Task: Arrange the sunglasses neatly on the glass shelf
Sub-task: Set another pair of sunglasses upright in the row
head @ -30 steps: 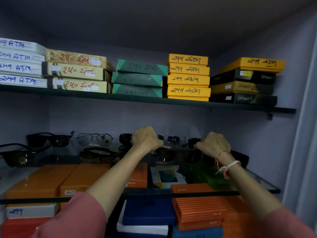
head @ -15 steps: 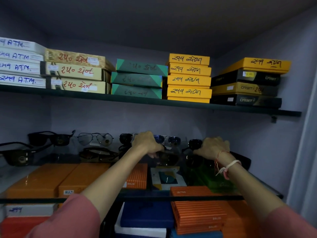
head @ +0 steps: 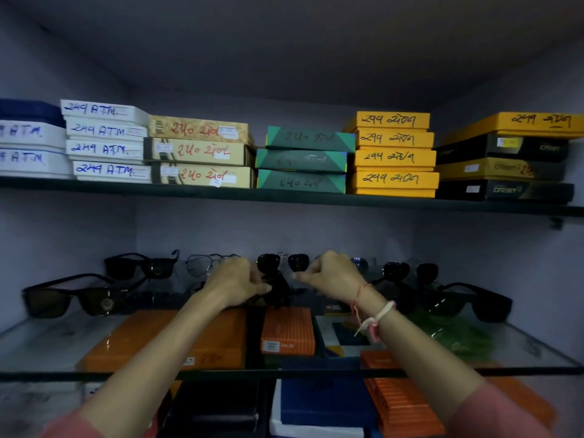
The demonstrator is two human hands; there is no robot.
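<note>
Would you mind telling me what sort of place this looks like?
Probably an eyewear shop's display cabinet. Several pairs of sunglasses stand in rows on a glass shelf, and stacked product boxes with handwritten numbers, seemingly prices, fill the shelf above. More boxes lie beneath the glass.

upper shelf [head: 284, 197]: stacked labelled boxes [head: 392, 153] | below glass: orange boxes [head: 287, 330], blue box [head: 325, 403]

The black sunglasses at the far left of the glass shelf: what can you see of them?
The black sunglasses have a thick, plastic-looking square frame, dark brownish lenses and a small round sticker on one lens. They stand unfolded at the left end of the glass shelf, lenses facing forward. Neither hand touches them.
</note>
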